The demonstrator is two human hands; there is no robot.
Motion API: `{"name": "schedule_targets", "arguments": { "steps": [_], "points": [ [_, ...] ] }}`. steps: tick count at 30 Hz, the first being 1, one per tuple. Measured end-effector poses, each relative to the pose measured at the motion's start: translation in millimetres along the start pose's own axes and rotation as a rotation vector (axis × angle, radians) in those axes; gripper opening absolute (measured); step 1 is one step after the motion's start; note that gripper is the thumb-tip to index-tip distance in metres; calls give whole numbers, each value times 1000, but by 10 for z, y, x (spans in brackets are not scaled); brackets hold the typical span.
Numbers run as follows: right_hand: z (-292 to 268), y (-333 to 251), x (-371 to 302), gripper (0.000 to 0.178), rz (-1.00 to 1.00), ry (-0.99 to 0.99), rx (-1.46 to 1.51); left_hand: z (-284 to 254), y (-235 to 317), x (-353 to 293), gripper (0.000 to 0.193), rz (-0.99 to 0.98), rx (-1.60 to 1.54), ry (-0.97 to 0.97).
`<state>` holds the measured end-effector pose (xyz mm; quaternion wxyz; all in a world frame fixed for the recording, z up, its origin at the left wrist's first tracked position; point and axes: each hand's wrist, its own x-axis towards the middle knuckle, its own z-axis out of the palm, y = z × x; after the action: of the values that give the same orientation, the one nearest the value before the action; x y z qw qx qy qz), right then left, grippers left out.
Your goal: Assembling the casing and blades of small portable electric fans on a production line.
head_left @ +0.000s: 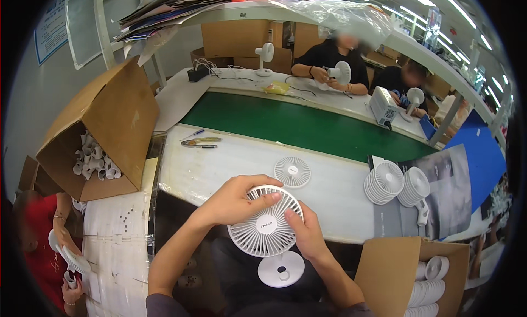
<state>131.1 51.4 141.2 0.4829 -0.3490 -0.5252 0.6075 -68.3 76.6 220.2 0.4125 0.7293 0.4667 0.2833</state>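
Note:
Both my hands grip a white desk fan (262, 243) by the rim of its round slatted grille, which faces up toward me. My left hand (233, 203) curls over the upper left of the rim, its thumb lying across the slats. On the right side of the rim, my right hand (308, 232) pinches with thumb on top; its other fingers are hidden underneath. Below the grille shows the fan's round base (281, 270), with a dark-ringed hole in it. A loose white grille (292, 172) lies flat on the white bench (230, 169) just beyond my hands.
Pliers (201, 143) and a screwdriver (192, 134) rest at the bench's left. Stacked white grilles (384, 183) stand at the right. Cardboard boxes of white parts flank me, left (104, 125) and right (384, 267). A green conveyor belt (274, 117) runs beyond; several people work nearby.

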Motion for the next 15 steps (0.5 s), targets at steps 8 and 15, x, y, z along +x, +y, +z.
{"name": "schedule_targets", "arguments": {
  "steps": [8,15],
  "points": [
    [-280,-64,-178,22,-54,41,150,26,-358,70,37,163,-339,-130],
    [-454,-177,-144,30,-15,-97,151,268,-330,-113,39,212,-22,-133]
  ]
}}
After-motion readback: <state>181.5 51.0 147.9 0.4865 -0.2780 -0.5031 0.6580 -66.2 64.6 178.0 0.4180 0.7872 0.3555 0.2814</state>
